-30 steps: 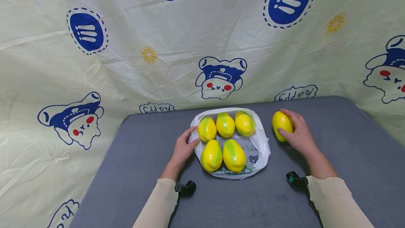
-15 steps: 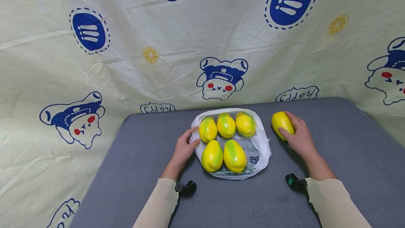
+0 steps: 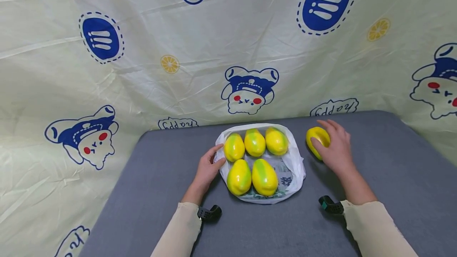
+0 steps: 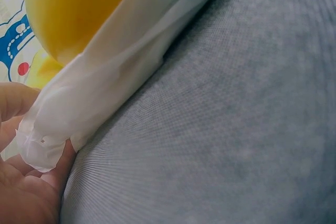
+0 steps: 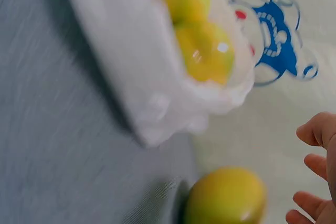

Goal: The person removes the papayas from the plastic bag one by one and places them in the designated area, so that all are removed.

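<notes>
A white plastic bag (image 3: 299, 165), its mouth folded wide, holds several glossy yellow oval fruits (image 3: 264, 177) with green streaks, shaped like papayas. My left hand (image 3: 208, 169) rests at the bag's left rim, thumb and forefinger apart and touching the plastic. In the left wrist view, white plastic (image 4: 79, 98) hangs before that hand's palm. To the right of the bag, one more yellow fruit (image 3: 314, 135) lies on the table. My right hand (image 3: 337, 148) hovers beside and partly over it, fingers spread; the right wrist view shows a gap between the fingers (image 5: 315, 129) and this fruit (image 5: 226, 198).
A grey cloth-covered table (image 3: 160, 193) lies under everything. Behind it hangs a pale curtain (image 3: 200, 90) printed with cartoon figures. Each wrist wears a black strap device, the left one (image 3: 210, 213) and the right one (image 3: 330, 205).
My right hand has loosened from around the single fruit and lifted slightly, its fingers rising. That fruit has turned a little and stays on the table. The left hand and bag hold still.
</notes>
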The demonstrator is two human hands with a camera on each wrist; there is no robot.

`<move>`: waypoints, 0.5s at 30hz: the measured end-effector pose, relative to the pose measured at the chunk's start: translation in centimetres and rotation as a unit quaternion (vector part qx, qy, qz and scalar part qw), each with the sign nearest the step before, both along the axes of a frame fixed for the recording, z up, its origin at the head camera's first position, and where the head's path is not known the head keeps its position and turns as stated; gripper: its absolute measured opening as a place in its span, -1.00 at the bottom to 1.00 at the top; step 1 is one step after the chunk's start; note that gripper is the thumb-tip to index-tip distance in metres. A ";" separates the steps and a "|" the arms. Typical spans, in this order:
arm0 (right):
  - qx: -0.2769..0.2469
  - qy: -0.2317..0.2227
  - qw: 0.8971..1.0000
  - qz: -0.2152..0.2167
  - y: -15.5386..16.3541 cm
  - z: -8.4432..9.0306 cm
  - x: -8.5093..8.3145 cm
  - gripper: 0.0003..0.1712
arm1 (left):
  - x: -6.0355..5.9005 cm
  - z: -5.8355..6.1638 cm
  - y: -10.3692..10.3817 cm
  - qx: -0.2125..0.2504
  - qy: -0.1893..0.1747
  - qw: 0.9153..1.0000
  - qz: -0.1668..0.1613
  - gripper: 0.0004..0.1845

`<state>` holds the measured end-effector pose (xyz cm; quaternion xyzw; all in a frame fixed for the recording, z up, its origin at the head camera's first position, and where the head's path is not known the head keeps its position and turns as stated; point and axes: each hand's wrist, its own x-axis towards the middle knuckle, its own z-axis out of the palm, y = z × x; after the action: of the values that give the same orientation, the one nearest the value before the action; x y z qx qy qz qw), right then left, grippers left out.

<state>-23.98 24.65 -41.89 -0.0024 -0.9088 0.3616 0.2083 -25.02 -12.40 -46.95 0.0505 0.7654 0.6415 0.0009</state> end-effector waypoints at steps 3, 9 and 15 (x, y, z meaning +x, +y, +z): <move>-0.002 0.014 1.000 0.022 -1.1 1.3 0.5 -0.36 | 0.0 0.0 0.0 0.000 -0.004 1.000 0.001 -0.47; -0.020 -0.005 0.996 0.086 -3.2 3.5 1.7 -0.41 | -0.2 0.1 0.0 -0.003 -0.008 1.000 0.001 -0.47; -0.064 -0.071 0.979 0.178 -4.6 5.1 2.8 -0.39 | -0.1 0.1 0.0 -0.006 -0.010 1.000 0.002 -0.47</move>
<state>-21.15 20.07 -36.84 0.1207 -0.8821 0.4491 0.0746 -25.14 -12.38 -46.83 0.0426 0.7692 0.6375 0.0078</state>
